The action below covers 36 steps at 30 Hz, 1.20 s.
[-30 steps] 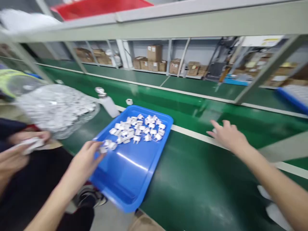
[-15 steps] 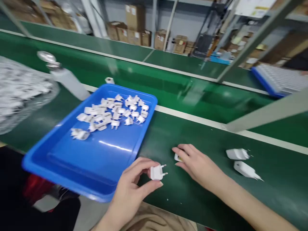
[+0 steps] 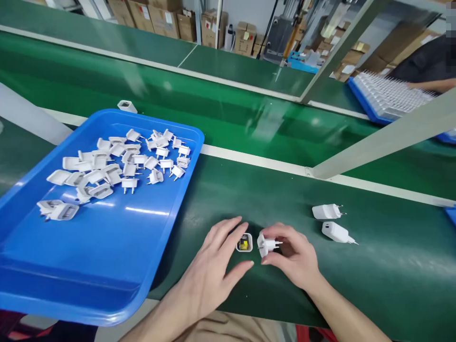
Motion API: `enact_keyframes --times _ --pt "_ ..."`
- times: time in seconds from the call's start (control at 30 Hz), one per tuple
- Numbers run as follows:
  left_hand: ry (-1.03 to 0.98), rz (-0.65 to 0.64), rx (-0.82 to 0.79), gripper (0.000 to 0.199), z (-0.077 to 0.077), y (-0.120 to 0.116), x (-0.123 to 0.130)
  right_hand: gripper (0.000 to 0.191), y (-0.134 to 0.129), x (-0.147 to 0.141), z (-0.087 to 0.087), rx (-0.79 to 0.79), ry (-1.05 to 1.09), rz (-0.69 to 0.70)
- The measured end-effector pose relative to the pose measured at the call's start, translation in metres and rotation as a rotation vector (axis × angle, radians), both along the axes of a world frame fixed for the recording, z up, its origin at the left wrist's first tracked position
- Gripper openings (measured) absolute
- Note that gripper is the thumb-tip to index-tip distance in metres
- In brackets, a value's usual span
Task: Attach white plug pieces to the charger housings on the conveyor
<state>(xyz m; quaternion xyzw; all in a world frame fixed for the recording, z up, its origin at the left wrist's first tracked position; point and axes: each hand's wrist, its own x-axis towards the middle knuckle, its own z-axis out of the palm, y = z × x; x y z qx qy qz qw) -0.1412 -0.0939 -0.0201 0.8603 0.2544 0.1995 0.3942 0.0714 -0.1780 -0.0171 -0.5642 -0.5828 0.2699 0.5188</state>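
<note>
The left hand (image 3: 213,266) is half open, with its fingers along one side of the white housing (image 3: 244,242) and the thumb standing apart; if they touch it firmly, one cannot tell. It would be good, in judgement, that this hand steadies the housing by its sides, fingertips away from the open end, where a yellow part (image 3: 244,245) shows. The right hand (image 3: 297,254) pinches a plug cap (image 3: 264,244) between fingers and thumb. Best is to hold it by the rim, square to the opening, without bending the prongs (image 3: 278,243), which point to three o'clock.

As for places, the blue tray (image 3: 110,251) with loose white caps (image 3: 129,183) lies at ten o'clock from the left hand. The housing rests on the desk (image 3: 235,190) at about two o'clock from that hand. The plug cap is at nine o'clock from the right hand, just beside the housing but apart. Two white chargers (image 3: 337,232) lie at two o'clock from the right hand.
</note>
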Motion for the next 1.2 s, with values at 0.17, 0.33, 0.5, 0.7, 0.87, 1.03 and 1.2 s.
enact_keyframes --times 0.17,0.33,0.5,0.7,0.87,1.03,1.2 --pt "0.031 0.046 0.185 0.022 -0.014 0.000 0.015 0.034 0.000 0.006 -0.004 -0.122 0.219 -0.029" --pt "0.101 0.179 0.389 0.020 -0.019 -0.009 0.015 0.037 0.002 0.007 -0.001 -0.170 0.309 -0.034" --pt "0.090 0.108 0.422 0.046 -0.018 -0.008 0.015 0.035 0.003 0.008 -0.002 -0.220 0.335 -0.046" --pt "0.033 0.070 0.295 0.022 -0.016 -0.004 0.009 0.030 0.006 0.006 -0.004 -0.189 0.190 -0.043" --pt "0.017 0.108 0.138 0.027 -0.019 -0.004 0.006 0.019 0.000 -0.001 0.006 -0.103 -0.042 -0.066" --pt "-0.020 0.130 0.031 0.029 -0.023 -0.004 0.007 0.027 -0.008 -0.015 0.028 -0.099 -0.512 0.074" --pt "-0.019 0.151 0.064 0.024 -0.025 -0.006 0.007 0.022 -0.003 -0.030 0.034 -0.100 -0.763 0.163"
